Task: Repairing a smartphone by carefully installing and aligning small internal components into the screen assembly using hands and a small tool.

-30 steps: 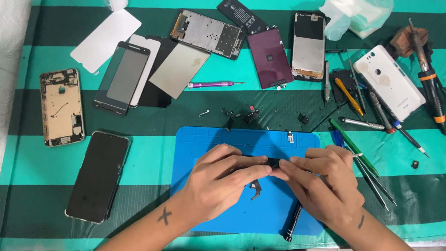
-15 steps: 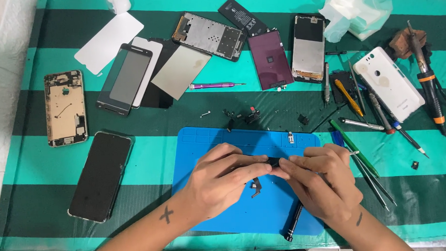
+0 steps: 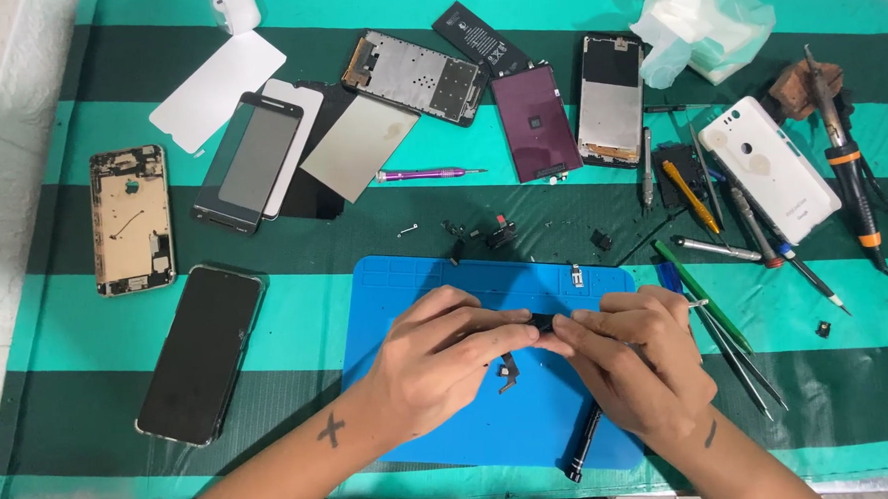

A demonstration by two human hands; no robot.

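My left hand (image 3: 447,357) and my right hand (image 3: 630,359) meet over the blue work mat (image 3: 405,281), fingertips pinching one small black phone part (image 3: 542,322) between them. A thin black flex strip (image 3: 509,371) hangs down from that part toward the mat. My right hand also carries a black screwdriver (image 3: 582,443), whose handle sticks out below the palm toward the mat's near edge. Thin tweezers (image 3: 697,304) poke out from behind my right hand's fingers.
Green striped cloth (image 3: 68,326) covers the table. A black phone (image 3: 201,352) and a gold open phone body (image 3: 130,219) lie left. Screens, frames and a purple screwdriver (image 3: 431,173) lie beyond the mat. A white phone back (image 3: 770,168), pens, tools and a soldering iron (image 3: 844,157) lie right.
Both hands stay together on the small part; the view has shifted slightly, so the table's things sit a little lower and to the right.
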